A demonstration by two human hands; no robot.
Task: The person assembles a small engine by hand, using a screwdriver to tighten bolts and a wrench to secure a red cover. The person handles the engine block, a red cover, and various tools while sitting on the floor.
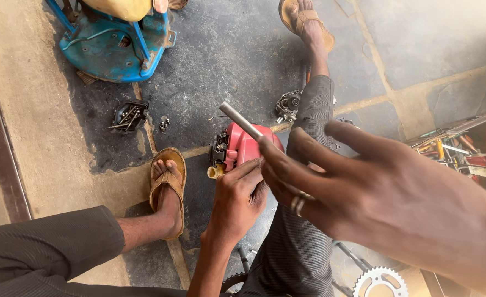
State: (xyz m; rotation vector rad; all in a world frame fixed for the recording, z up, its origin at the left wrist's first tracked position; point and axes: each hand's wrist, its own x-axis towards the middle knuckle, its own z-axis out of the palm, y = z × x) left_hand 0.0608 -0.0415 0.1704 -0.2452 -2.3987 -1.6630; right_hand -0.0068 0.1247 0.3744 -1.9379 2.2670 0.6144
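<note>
gripping red engine part [247,146] w/ left hand [236,199]; right hand [358,190] holds metal rod [241,120].

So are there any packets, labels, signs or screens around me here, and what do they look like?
No signs or screens.
Packet: flat, red and pale, lying in the open toolbox at far right among the screwdrivers.
No label shows on the red engine part under the left hand.

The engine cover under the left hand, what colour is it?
Red engine cover, clearest in the head view.
</note>
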